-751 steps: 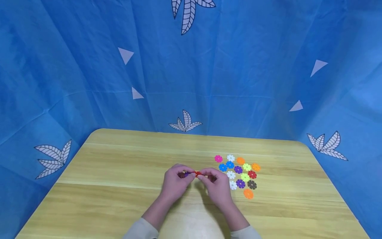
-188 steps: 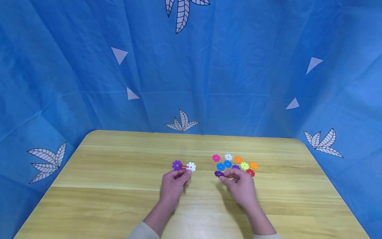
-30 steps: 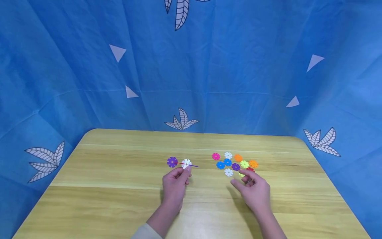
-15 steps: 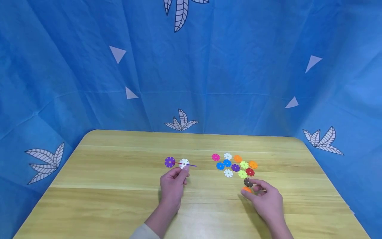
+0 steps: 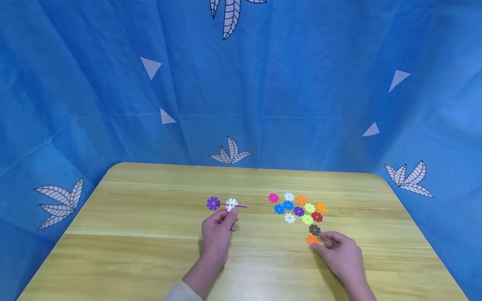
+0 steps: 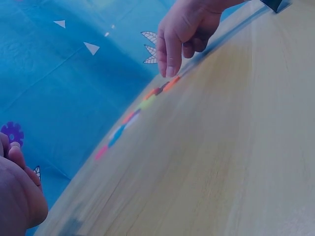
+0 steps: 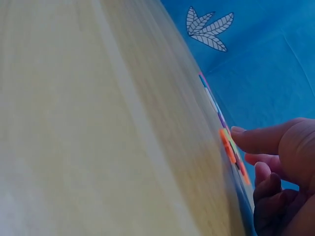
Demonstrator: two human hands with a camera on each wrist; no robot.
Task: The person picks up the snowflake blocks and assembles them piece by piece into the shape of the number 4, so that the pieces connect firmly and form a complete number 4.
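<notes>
My left hand (image 5: 217, 236) pinches a white notched plastic disc (image 5: 231, 202) between thumb and fingers. This disc is part of a joined row: a purple disc (image 5: 213, 203) faces me at the left end. A red disc (image 5: 223, 204) and a second purple disc (image 5: 242, 206) appear edge-on as thin lines. My right hand (image 5: 343, 255) hovers low over the table, thumb and index finger apart at an orange disc (image 5: 311, 239); whether the thumb touches it is unclear. Just beyond lies a dark brown disc (image 5: 314, 230). In the left wrist view, only a purple disc (image 6: 12, 132) of the row shows.
Loose notched discs lie flat behind the right hand, among them pink (image 5: 273, 197), blue (image 5: 279, 209), red (image 5: 317, 217) and several others. They rest on a wooden table (image 5: 150, 259). A blue patterned curtain (image 5: 312, 83) hangs around its back and sides.
Since the oldest frame, the row has gained a white disc and a second purple one. In the last second my right hand moved right and nearer, from the yellow discs to the orange one.
</notes>
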